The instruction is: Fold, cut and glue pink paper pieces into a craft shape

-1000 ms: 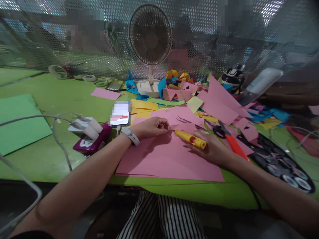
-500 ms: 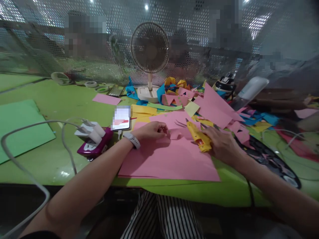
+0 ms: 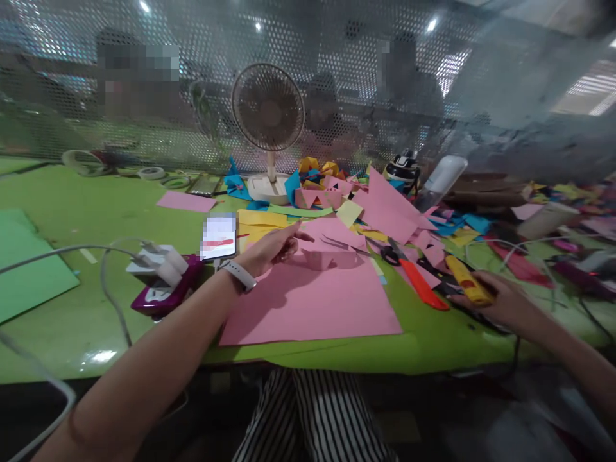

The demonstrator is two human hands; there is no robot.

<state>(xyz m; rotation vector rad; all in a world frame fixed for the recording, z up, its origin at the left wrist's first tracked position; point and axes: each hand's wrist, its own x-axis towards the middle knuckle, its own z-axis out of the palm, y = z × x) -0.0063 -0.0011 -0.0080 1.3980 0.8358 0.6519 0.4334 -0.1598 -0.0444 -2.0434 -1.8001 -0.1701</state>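
Observation:
My left hand [image 3: 276, 247] hovers over a large pink paper sheet [image 3: 312, 308], index finger stretched out and the others loosely curled. Just right of its fingertips a small folded pink paper piece [image 3: 332, 258] stands on the sheet. Off to the right, my right hand [image 3: 498, 298] is closed around a yellow hot glue gun [image 3: 468, 281], above a black tray mostly hidden beneath it. Between the hands lie thin metal tweezers [image 3: 337, 242], dark-handled scissors [image 3: 389, 255] and a tool with an orange-red handle [image 3: 423, 287].
A phone [image 3: 219, 236] and a purple power strip [image 3: 166, 289] with white plugs sit left of the sheet. Behind stand a white fan [image 3: 268, 109] and heaped paper scraps [image 3: 389, 205]. Cables [image 3: 103, 282] cross the table at left; green paper [image 3: 29, 276] lies there too.
My right hand has carried the glue gun rightward, off the pink sheet, uncovering the orange-red handle. My left index finger has straightened. The camera view has turned to the right.

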